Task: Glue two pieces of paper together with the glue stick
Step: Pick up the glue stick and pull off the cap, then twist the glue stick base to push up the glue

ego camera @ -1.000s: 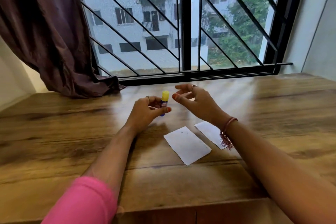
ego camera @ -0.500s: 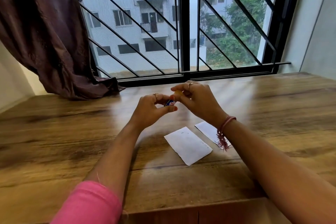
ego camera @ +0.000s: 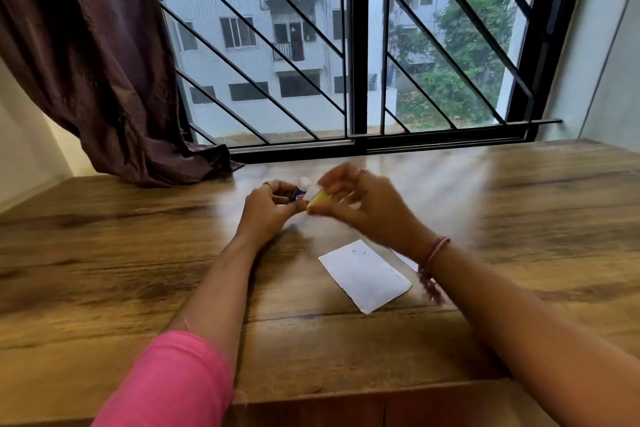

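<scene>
Two paper pieces (ego camera: 365, 274) (ego camera: 405, 258), one glue stick (ego camera: 300, 193), one yellow cap (ego camera: 319, 199), two hands (ego camera: 266, 210) (ego camera: 370, 210).

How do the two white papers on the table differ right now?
The near paper lies fully in view, a whole rectangle set at a slant. The far paper is mostly hidden behind the right wrist, only a sliver showing. Both are white, lie flat on the wooden table, and neither is touched.

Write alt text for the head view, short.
Over a wooden table, the left hand holds an uncapped glue stick while the blurred right hand pinches its yellow cap beside it. Two white papers lie below the hands, one mostly hidden by the right wrist.
</scene>
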A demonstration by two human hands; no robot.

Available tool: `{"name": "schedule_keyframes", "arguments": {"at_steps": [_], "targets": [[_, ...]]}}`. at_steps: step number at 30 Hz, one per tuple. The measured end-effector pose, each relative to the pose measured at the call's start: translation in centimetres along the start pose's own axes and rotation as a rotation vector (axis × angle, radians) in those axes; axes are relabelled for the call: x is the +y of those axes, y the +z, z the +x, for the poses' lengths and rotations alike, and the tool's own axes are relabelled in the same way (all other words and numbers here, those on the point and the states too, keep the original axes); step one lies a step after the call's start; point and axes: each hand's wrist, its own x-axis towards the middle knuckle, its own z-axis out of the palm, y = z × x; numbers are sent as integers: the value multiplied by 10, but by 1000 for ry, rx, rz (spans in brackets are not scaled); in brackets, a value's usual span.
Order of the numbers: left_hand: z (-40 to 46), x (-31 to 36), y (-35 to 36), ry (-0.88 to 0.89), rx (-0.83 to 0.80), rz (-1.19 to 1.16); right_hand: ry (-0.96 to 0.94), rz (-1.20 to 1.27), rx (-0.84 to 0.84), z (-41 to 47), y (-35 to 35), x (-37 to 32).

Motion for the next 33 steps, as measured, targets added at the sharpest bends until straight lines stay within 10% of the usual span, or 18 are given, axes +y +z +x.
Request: {"name": "schedule_keyframes", "arguments": {"at_steps": [8,14,24,33], "targets": [[-1,5,-1,-32,70,-142,-82,-339,-584,-12,46,-3],[-1,7,0,-60,60,-197,-48,-269,-558,-11,40,-4],[-9,29,0,-71,-9,-329,185,-232,-11,-1,10,7],[-24,53,8,-65,-124,-370,351,-65,32,-4,14,15]]}}
